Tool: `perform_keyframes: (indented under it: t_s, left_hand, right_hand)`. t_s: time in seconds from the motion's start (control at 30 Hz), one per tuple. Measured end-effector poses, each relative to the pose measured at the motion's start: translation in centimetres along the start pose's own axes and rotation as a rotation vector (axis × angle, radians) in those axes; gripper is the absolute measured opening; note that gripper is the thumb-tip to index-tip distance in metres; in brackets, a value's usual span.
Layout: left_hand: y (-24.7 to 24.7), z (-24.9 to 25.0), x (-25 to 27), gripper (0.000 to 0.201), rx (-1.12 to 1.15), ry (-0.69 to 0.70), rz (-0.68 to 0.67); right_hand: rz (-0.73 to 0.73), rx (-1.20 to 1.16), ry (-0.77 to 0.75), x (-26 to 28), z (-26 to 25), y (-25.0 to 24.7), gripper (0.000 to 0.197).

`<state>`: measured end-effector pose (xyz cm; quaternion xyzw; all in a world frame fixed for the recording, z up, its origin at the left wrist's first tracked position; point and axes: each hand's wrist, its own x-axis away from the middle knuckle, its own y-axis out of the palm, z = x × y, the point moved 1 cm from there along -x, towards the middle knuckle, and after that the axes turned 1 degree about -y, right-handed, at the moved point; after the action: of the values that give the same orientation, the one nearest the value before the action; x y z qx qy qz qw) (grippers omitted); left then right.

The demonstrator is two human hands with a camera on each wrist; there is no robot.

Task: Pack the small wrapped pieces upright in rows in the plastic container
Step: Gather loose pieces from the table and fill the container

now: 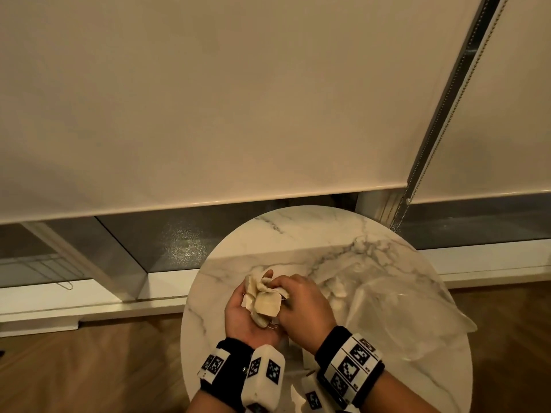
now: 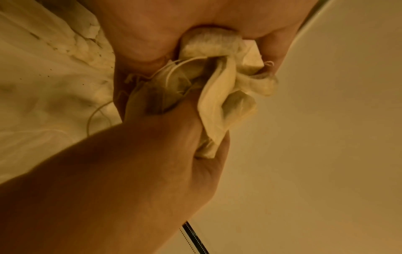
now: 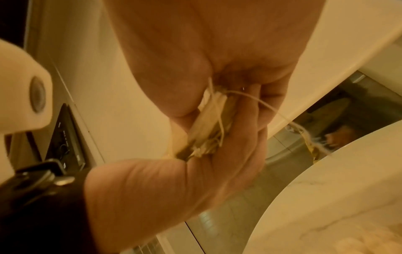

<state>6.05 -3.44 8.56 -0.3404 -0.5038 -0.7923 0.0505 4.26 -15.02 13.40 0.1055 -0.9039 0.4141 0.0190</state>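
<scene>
Head view: both my hands meet over the near-left part of the round marble bench (image 1: 298, 234). My left hand (image 1: 247, 317) is palm-up w/ fingers cupped round a bunch of small wrapped pieces (image 1: 264, 299), cream-coloured, crumpled together, none upright. My right hand (image 1: 301, 305) comes in from the right, back of hand up, fingers curled onto the right side of the same bunch, so both grips are pinching the pieces.

Right of my hands, on the bench, lies clear crinkled plastic (image 1: 396, 308); it's too see-through and blurred to say if that's the plastic container or just a bag. A few pale lumps (image 1: 338, 289) sit at its left edge, just beside my right hand; can't tell what they are.

Left wrist view: the pieces (image 2: 219, 96) are thin papery sachets w/ loose threads, squeezed between my left thumb (image 2: 174, 130) and the right hand (image 2: 152, 31) pressing from above. White crumpled stuff w/ dark specks lies to the left.

Right wrist view: a flat edge of the pieces (image 3: 208, 123) w/ threads is caught between my right hand (image 3: 206, 51) and left palm (image 3: 152, 185). One thread (image 3: 267, 106) trails off right.

Far side: roller blinds (image 1: 208, 99) w/ a bead chain (image 1: 429, 144), and wood floor (image 1: 89, 368) below the bench.
</scene>
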Motion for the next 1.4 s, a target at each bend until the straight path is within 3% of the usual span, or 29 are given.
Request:
perform_keyframes:
  t_s: [0.07, 0.2, 0.33, 0.5, 0.63, 0.73, 0.77, 0.87, 1.0, 1.17, 1.3, 1.4]
  left_hand:
    - [0.8, 0.8, 1.9, 0.043, 0.021, 0.070, -0.090]
    - [0.0, 0.8, 1.0, 0.039, -0.009, 0.059, -0.015]
    - [-0.2, 1.0, 1.5, 0.041, -0.011, 0.036, -0.088]
    - [-1.8, 0.6, 1.1, 0.033, -0.005, -0.064, -0.059]
    - [-2.9, 0.5, 0.6, 0.034, -0.020, -0.110, -0.050]
    - [-3.5, 0.6, 0.5, 0.011, -0.011, -0.078, -0.118]
    - [-3.8, 0.6, 0.4, 0.017, -0.034, -0.060, -0.112]
    - [-4.9, 0.8, -0.3, 0.052, -0.051, -0.074, -0.074]
    - [-5.0, 0.4, -0.1, 0.046, -0.049, -0.079, -0.023]
    - [-5.3, -0.1, 0.5, 0.058, -0.123, -0.068, 0.012]
    - [-4.7, -0.9, 1.1, 0.034, -0.137, -0.107, 0.093]
    - [-4.1, -1.2, 1.5, 0.040, -0.127, -0.119, 0.110]
  right_hand:
    - [0.044, 0.114, -0.036, -0.5, 0.5, 1.3, 0.046]
    - [0.139, 0.199, -0.078, 0.0, -1.0, 1.6, 0.059]
    - [0.083, 0.048, -0.023, 0.0, -0.7, 2.2, 0.078]
    - [0.048, -0.151, -0.147, 0.7, -0.5, 1.5, 0.093]
    - [0.256, -0.364, -0.142, 1.3, 1.9, 0.9, 0.065]
    - [0.367, -0.562, 0.027, 0.7, 6.3, 1.2, 0.046]
    - [0.370, -0.605, 0.112, 0.4, 8.4, 1.4, 0.045]
    - [0.410, -0.600, 0.346, 0.2, 15.6, 2.2, 0.050]
    - [0.499, -0.639, 0.625, 2.6, 22.2, 2.7, 0.058]
    - [0.525, -0.768, 0.976, 5.5, 26.0, 4.1, 0.069]
    - [0.549, -0.636, 0.947, 4.8, 23.5, 2.6, 0.050]
    - [0.503, -0.605, 0.697, 2.6, 19.2, 1.5, 0.018]
